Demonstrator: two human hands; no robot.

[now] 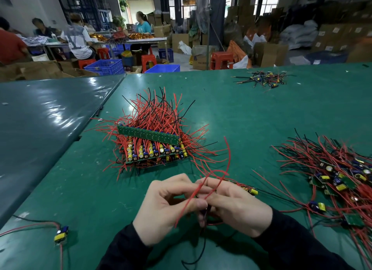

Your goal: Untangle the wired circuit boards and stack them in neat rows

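**Both hands closed on one wired board, low centre of the mat**

Held between the left hand [171,207] and right hand [235,207] is a single wired circuit board [248,189], mostly hidden behind the right fingers; only its yellow capacitor end is seen. Red leads [219,175] are pinched at the thumbs and arc upward; a black lead [198,247] hangs down between the dark sleeves.

Surroundings, largest first:

- Green table mat [241,112]: a seam with a darker, glossy mat [44,116] runs diagonally at the left. Bare mat is seen between the hands and each pile, and across the wide middle band toward the far edge.
- Tangled pile of boards [342,181]: lies at the right, cut off by the picture edge, its stray wires reaching toward the right sleeve.
- Stacked boards [155,149]: set in rows ahead of the hands, wires fanned out behind and to the sides; one long green strip [148,134] is laid tilted across the top.
- Small scrap heap of wires [263,79]: near the far edge, well apart.
- Lone board [61,233]: near the left corner, its red and black leads trailing off the picture.
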